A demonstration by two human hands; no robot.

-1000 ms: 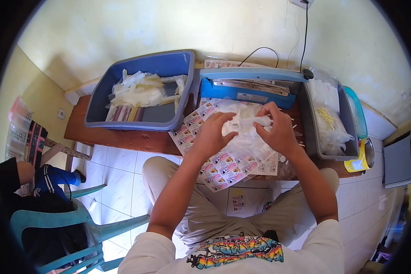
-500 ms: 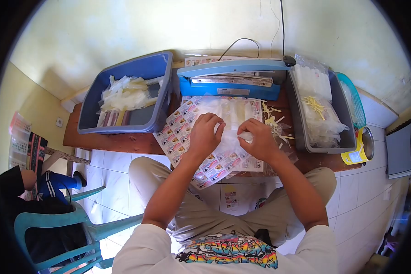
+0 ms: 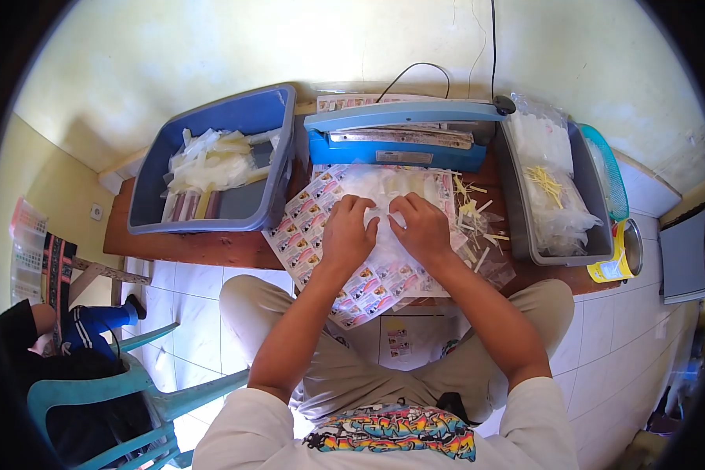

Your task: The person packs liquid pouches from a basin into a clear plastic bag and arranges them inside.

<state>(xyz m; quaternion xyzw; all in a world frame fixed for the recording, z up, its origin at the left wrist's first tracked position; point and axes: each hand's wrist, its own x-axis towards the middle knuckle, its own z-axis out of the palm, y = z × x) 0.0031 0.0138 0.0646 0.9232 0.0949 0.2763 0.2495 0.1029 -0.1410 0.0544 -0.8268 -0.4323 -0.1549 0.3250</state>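
My left hand (image 3: 350, 232) and my right hand (image 3: 421, 231) are close together over a clear plastic bag (image 3: 384, 242). Their fingers are curled and closed on its thin film, thumbs facing each other; the exact grip is hard to see through the glare. Under the bag lie sheets printed with repeated small labels (image 3: 305, 227). More clear plastic (image 3: 368, 177) is spread just beyond my fingertips. Behind that stands a blue bar heat sealer (image 3: 392, 155), its light blue arm (image 3: 399, 115) raised above the base.
At left, a blue-grey tub (image 3: 278, 168) holds plastic packets. A grey bin (image 3: 525, 252) at right contains plastic bags and yellow strips (image 3: 544, 183). Yellow scraps (image 3: 471, 210) litter the wooden table (image 3: 211, 244). A yellow can (image 3: 612, 266) and green chair (image 3: 94, 392) are nearby; a person sits at far left.
My hands have come closer together. The right one has moved left and slightly up, the left one slightly left. The crumpled plastic at my right fingertips no longer shows there.
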